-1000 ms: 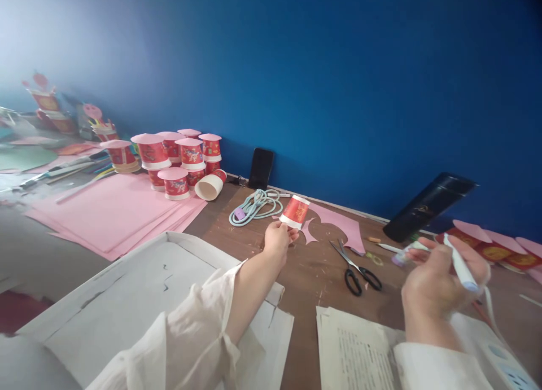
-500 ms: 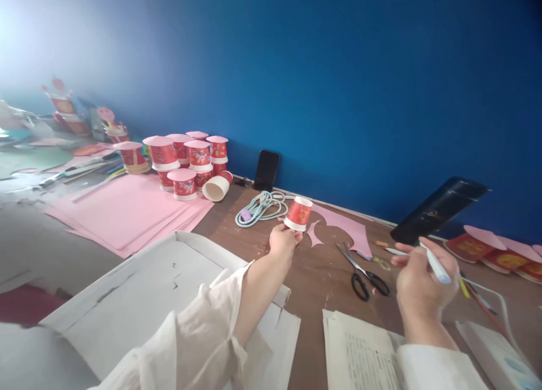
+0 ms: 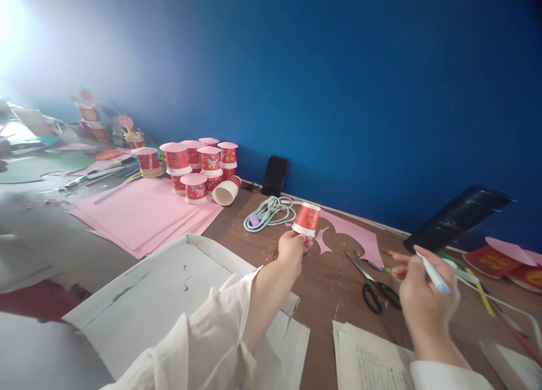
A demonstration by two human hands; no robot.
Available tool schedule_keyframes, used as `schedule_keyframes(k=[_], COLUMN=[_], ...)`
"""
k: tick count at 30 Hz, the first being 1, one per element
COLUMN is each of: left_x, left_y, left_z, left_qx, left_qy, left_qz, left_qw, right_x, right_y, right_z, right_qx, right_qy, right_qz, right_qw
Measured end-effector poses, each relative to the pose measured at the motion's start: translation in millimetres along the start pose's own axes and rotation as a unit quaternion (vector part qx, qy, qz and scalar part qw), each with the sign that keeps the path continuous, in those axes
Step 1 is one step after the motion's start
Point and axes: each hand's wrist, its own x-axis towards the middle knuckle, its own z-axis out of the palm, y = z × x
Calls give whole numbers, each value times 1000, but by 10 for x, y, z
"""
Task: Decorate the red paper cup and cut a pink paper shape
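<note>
While the left hand (image 3: 293,249), at the centre of the frame, has its fingers closed on the lower edge of a red paper cup (image 3: 307,219), the right hand (image 3: 429,291), right of centre, grips a white marker (image 3: 432,272) between thumb and fingers, its pale blue end pointing down to the right. The cup is upside down, its wide white rim lowest, above the brown bench (image 3: 237,232). Just left of it lies a coiled pale blue cord (image 3: 269,214), and behind that a black phone (image 3: 275,175) leans against the blue wall (image 3: 296,68). Between the hands, open scissors (image 3: 370,283) with black handles lie near cut pink paper (image 3: 359,237). Left of centre stand red cups with pink discs on top (image 3: 210,161), one plain cup (image 3: 226,192) lying on its side beside them, next to stacked pink sheets (image 3: 139,212). A white tray (image 3: 161,305) sits at lower left, printed pages (image 3: 368,356) at the bottom, and a black cylinder (image 3: 459,218) slants at the right, behind the right hand.
</note>
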Motion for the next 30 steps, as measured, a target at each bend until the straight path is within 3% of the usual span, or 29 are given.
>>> schedule_keyframes(k=[5,10,13,18,24,26,30], left_x=[-124,-267,-317,-427,-636,-685,-723], left_y=[54,79,76,56,-81,-111,-107], left_z=[41,42,48,137,159,120,58], left_qx=[-14,-8,-4,-26,-92,-109,-113], left_qy=[-72,-189,-225,-231,-180,-168,-163], left_qz=[-30,-67,-88,-99,-133,-149,-179], left_qw=[997,980,970,968,970,968,964], right_x=[-141,-295,-340,-389,-390,-380,-367], right_y=[-117,-202,-210,-251,-291,-285,-217], right_z=[64,196,250,240,207,218,287], right_qx=[13,139,166,104,80,101,235], right_qy=[-40,-100,-99,-93,-56,-45,-100], right_qz=[-23,-20,0,-25,-74,-48,109], right_qw=[999,985,981,990,993,993,961])
